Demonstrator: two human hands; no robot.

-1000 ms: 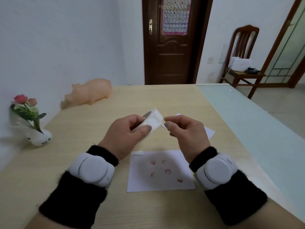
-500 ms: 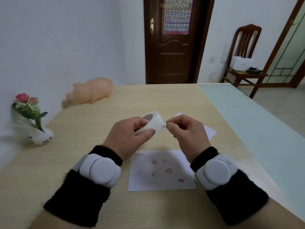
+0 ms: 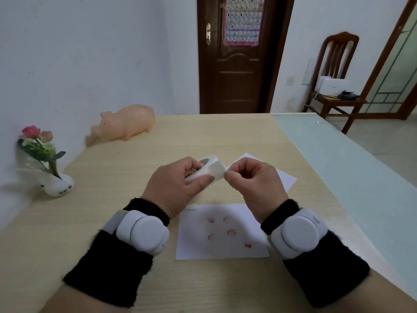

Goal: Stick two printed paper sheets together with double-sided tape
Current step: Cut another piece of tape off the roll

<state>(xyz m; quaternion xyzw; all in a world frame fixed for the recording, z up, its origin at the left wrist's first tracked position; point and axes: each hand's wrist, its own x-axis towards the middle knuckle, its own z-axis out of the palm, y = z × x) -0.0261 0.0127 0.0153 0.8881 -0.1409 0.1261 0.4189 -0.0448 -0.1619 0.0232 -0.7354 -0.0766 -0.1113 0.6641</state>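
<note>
We're holding the tape roll (image 3: 208, 169) mid-frame, left hand (image 3: 173, 188) curled round it and right hand (image 3: 252, 184) pinching its loose end. Below it, the printed sheet (image 3: 222, 236) seems to have one tape bit (image 3: 191, 207) on its upper left corner. The second sheet (image 3: 284, 179) lies behind, so we reckon joining's not done yet.

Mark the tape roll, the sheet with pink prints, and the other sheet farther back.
tape roll (image 3: 215, 169), head view, on its white outer wrap.
sheet with pink prints (image 3: 222, 243), head view, on its middle among the prints.
far sheet (image 3: 286, 180), head view, on its exposed right corner.
</note>
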